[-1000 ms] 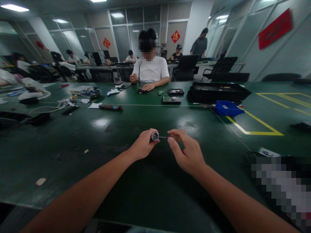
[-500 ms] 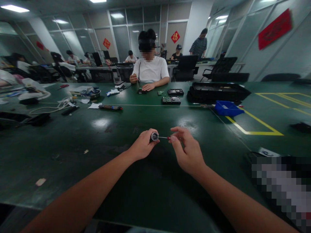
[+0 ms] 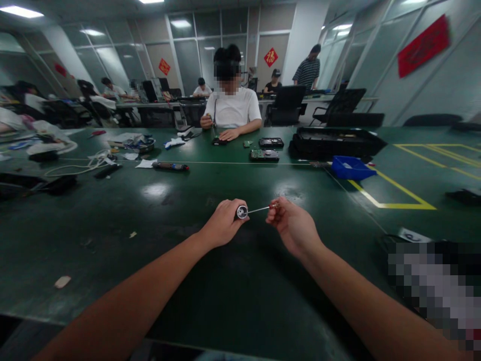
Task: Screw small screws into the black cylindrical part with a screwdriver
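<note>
My left hand (image 3: 221, 225) is closed round a small round metal part (image 3: 241, 212), holding it just above the green table (image 3: 188, 281). My right hand (image 3: 291, 225) is closed on a small screwdriver (image 3: 263, 208) with a red handle. The thin shaft slants down-left and its tip meets the face of the metal part. Both hands hover close together near the table's middle.
Across the table a person in a white shirt (image 3: 233, 108) works with small parts. Hard drives (image 3: 265, 155), a black tray stack (image 3: 334, 142), a blue bin (image 3: 351, 168) and a yellow floor-tape outline (image 3: 398, 193) lie beyond. Cables and clutter (image 3: 90, 160) sit far left.
My right hand has turned and closed more tightly on the screwdriver handle, which now tilts upward to the right. The left hand and metal part have barely moved.
</note>
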### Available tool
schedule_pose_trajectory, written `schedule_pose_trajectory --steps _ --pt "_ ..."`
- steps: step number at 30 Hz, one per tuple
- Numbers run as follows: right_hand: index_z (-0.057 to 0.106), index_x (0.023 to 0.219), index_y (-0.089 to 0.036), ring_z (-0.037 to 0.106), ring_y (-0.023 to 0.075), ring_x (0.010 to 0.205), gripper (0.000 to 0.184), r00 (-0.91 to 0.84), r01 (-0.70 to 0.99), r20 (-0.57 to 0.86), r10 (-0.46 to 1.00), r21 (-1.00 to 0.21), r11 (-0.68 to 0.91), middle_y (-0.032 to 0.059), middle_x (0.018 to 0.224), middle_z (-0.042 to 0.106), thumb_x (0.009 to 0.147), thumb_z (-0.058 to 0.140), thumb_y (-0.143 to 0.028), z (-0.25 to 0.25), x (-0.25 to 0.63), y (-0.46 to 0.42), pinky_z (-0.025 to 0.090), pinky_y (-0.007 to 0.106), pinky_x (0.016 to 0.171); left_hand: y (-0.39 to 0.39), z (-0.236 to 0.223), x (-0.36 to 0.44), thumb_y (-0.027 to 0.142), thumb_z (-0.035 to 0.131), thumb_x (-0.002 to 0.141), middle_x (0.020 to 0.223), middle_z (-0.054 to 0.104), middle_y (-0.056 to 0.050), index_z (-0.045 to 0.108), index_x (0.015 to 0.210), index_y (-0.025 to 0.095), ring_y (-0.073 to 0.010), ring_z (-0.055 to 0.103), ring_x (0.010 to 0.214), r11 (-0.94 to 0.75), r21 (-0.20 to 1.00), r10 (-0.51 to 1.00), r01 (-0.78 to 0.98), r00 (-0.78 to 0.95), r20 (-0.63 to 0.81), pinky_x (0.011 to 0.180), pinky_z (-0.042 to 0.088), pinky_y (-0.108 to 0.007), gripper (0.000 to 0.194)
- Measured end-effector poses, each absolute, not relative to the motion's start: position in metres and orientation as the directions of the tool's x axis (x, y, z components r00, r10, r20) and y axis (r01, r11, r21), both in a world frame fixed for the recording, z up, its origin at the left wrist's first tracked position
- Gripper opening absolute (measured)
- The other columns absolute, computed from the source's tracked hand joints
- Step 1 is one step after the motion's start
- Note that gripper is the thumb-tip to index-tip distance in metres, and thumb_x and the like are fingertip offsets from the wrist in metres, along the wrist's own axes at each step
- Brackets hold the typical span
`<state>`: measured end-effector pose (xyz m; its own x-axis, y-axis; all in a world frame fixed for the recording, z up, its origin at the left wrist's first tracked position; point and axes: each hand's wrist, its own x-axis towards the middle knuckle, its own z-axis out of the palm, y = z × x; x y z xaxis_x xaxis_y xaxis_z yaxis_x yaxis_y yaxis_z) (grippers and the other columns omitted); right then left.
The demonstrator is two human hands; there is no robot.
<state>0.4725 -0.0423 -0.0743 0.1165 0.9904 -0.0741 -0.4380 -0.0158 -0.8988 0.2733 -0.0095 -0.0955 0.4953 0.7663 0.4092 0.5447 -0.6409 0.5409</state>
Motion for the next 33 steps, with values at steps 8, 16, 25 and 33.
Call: schedule_pose_trajectory --steps 8,16,25,33 --pt "0.065 0.096 -0.020 0.065 0.0165 0.076 0.022 0.187 0.000 0.304 0.934 -0.951 0.309 0.0025 0.085 0.067 0.092 0.060 -0.042 -0.073 0.469 -0.050 0.052 0.035 0.076 -0.006 -0.099 0.269 0.027 0.061 0.092 0.098 0.063 -0.003 0.056 0.104 0.021 -0.0216 0.056 0.092 -0.565 0.624 0.821 0.540 0.444 0.359 0.082 0.043 -0.037 0.015" --pt "0.063 0.098 -0.019 0.068 0.0186 0.078 0.023 0.137 0.193 0.351 0.926 -0.927 0.323 0.0048 0.085 0.070 0.095 0.055 -0.041 -0.066 0.467 -0.058 0.054 0.037 0.077 -0.008 -0.096 0.268 0.028 0.061 0.092 0.095 0.063 -0.002 0.056 0.101 0.021 -0.0211 0.057 0.088 -0.567 0.623 0.819 0.539 0.445 0.361 0.080 0.043 -0.036 0.013" --pt "0.065 0.096 -0.020 0.069 0.0179 0.073 0.025 0.110 0.359 0.396 0.912 -0.871 0.335 0.0039 0.080 0.072 0.094 0.056 -0.043 -0.061 0.464 -0.064 0.052 0.032 0.069 -0.007 -0.097 0.268 0.026 0.063 0.090 0.093 0.063 -0.002 0.057 0.100 0.020 -0.0203 0.057 0.086 -0.558 0.636 0.823 0.533 0.452 0.344 0.077 0.043 -0.034 0.013" --pt "0.056 0.063 -0.023 0.050 0.0119 0.044 0.038 0.059 0.678 0.545 0.837 -0.637 0.367 -0.0033 0.050 0.056 0.087 0.065 -0.051 -0.058 0.467 -0.067 0.034 0.027 0.048 -0.008 -0.097 0.265 0.033 0.061 0.093 0.093 0.062 -0.002 0.055 0.103 0.021 -0.0210 0.056 0.087 -0.558 0.629 0.823 0.541 0.459 0.335 0.077 0.043 -0.034 0.017"
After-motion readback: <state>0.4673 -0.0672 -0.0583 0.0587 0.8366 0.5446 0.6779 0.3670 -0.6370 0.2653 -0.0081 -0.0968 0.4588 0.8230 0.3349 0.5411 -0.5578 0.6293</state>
